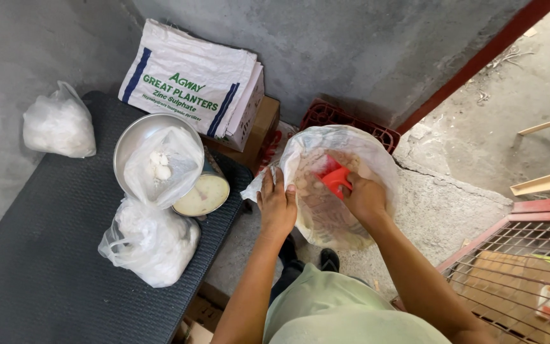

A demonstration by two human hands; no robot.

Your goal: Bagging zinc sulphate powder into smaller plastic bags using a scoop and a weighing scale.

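Head view shows the left hand [277, 205] gripping the sack [377, 159] rim, keeping its mouth wide. Right hand [364, 197] is closed around a red scoop [334, 177] inside, probably digging powder. Scale [205, 193] with bagged pan [136, 137] waits beside.

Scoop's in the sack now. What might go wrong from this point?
The left hand holds only one side of the sack's rim, so the far side may fold in and spill powder. The right hand grips the red scoop deep inside; a heaped load might drop on the floor before reaching the bag in the scale pan.
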